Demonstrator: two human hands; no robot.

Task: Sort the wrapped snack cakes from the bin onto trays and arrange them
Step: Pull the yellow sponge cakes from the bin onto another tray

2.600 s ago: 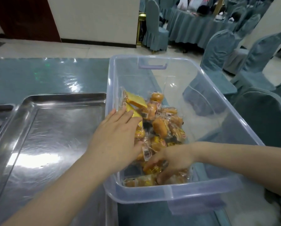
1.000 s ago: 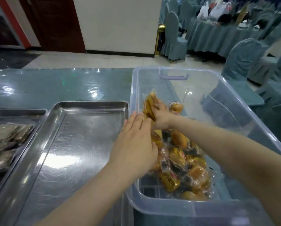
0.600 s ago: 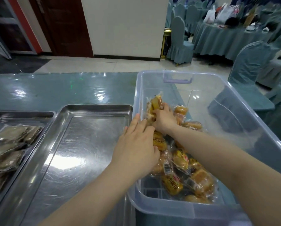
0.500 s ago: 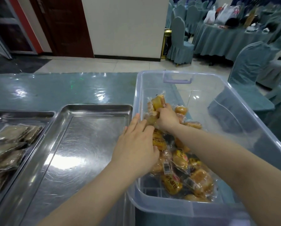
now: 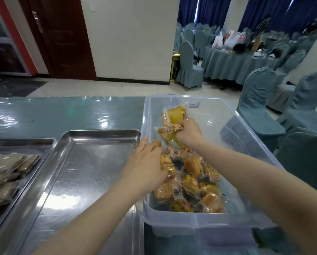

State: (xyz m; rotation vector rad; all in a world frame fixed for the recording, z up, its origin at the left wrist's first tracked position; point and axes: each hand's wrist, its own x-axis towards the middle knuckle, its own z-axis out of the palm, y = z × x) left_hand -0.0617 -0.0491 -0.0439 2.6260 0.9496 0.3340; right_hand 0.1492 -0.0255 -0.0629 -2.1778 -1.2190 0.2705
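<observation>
Clear plastic bin [image 5: 233, 118], frame centre: right hand [image 5: 188, 132] grips wrapped cakes [image 5: 173, 119]; left hand [image 5: 146, 168] grip on bin contents indeterminate.

Bright overhead glare on tray [image 5: 65, 196], soft blur, wide-angle edge warp

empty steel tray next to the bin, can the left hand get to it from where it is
Probably yes. The left hand is at the clear bin's left wall, right beside the empty steel tray. The tray is open-topped, with nothing between them except the bin wall.
</observation>
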